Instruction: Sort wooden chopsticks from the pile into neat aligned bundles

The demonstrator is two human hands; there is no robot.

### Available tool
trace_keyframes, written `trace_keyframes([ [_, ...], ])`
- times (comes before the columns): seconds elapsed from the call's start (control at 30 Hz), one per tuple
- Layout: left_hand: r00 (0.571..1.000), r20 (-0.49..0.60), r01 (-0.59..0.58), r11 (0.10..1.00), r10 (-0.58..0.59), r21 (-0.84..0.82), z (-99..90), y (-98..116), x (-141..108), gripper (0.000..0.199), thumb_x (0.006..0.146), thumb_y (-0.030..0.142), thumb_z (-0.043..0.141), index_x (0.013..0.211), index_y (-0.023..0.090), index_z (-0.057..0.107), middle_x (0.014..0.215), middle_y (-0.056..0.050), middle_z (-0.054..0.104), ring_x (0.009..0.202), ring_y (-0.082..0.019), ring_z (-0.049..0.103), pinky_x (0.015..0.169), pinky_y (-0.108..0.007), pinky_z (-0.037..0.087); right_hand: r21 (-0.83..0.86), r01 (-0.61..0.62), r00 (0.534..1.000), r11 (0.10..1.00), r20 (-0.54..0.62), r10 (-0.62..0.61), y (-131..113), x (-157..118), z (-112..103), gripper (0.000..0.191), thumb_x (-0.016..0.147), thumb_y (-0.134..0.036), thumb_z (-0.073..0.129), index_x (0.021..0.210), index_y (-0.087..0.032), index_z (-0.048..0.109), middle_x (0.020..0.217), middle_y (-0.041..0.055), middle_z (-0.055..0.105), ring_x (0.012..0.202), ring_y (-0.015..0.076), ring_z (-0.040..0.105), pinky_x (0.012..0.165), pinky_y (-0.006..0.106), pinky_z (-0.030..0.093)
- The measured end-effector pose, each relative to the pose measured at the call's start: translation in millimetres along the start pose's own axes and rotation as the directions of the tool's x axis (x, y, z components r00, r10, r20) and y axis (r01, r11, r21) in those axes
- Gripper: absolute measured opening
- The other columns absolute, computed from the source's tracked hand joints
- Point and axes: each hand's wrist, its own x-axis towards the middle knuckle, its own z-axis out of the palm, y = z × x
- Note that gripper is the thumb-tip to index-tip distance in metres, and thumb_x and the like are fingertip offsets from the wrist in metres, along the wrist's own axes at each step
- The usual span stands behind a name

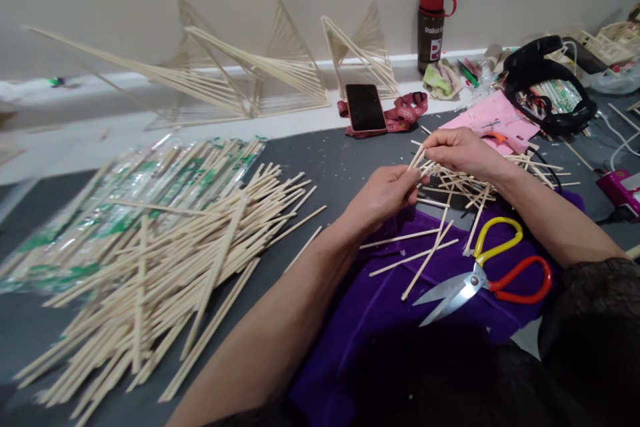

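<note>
left hand [384, 195], right hand [463, 152] | pinching sticks [416, 159] | scissors [475, 280] on purple cloth [360, 330]

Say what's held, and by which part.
Thin wooden sticks, pinched by the left hand and right hand, apparently near the sticks' ends; the grip hides the exact spots.

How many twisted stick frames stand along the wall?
3: the left frame, the middle frame beside it, and the right frame, behind the phone. Wooden pieces at far right are partly hidden, so more may be there.
</note>
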Motion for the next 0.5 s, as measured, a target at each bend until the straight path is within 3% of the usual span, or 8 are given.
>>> trace_keyframes([
  [0.17, 0.985, -0.058, -0.150, 0.971, 0.163, 0.189, -5.0, 0.0, -0.3, 0.040, 0.089, 0.041, 0.047, 0.057, 0.017, 0.055, 0.052, 0.001, 0.050, 0.046, -0.009, 0.036, 0.046, -0.023, 0.025, -0.342, 0.111, 0.987, 0.933, -0.071, -0.143, -8.1, -1.9, 3.9, 0.018, 0.079, -0.021, 0.049, 0.082, -0.014, 0.065, 0.071, 0.0003, 0.060, 0.067, 0.0120, 0.049, 0.062, 0.024, 0.034],
  [0.33, 0.975, -0.081, -0.170, 0.931, 0.206, 0.322, -5.1, 6.5, -3.5, 0.038, 0.092, 0.035, 0.043, 0.064, 0.017, 0.062, 0.053, 0.001, 0.053, 0.051, -0.012, 0.044, 0.053, -0.025, 0.031, -0.549, 0.058, 0.985, 0.834, -0.103, -0.136, -18.4, -7.6, 7.8, 0.026, 0.085, -0.020, 0.041, 0.090, -0.013, 0.065, 0.076, 0.0044, 0.063, 0.071, 0.0163, 0.052, 0.066, 0.028, 0.034],
  [0.5, 0.967, -0.088, -0.184, 0.897, 0.238, 0.401, -2.1, 9.2, -5.0, 0.042, 0.093, 0.030, 0.046, 0.052, 0.019, 0.051, 0.049, 0.001, 0.051, 0.052, -0.012, 0.044, 0.055, -0.026, 0.029, -0.695, 0.004, 0.989, 0.719, -0.103, -0.106, -21.7, -11.9, 15.1, 0.026, 0.088, -0.020, 0.040, 0.095, -0.011, 0.064, 0.080, 0.0094, 0.065, 0.070, 0.0196, 0.053, 0.066, 0.030, 0.033],
])
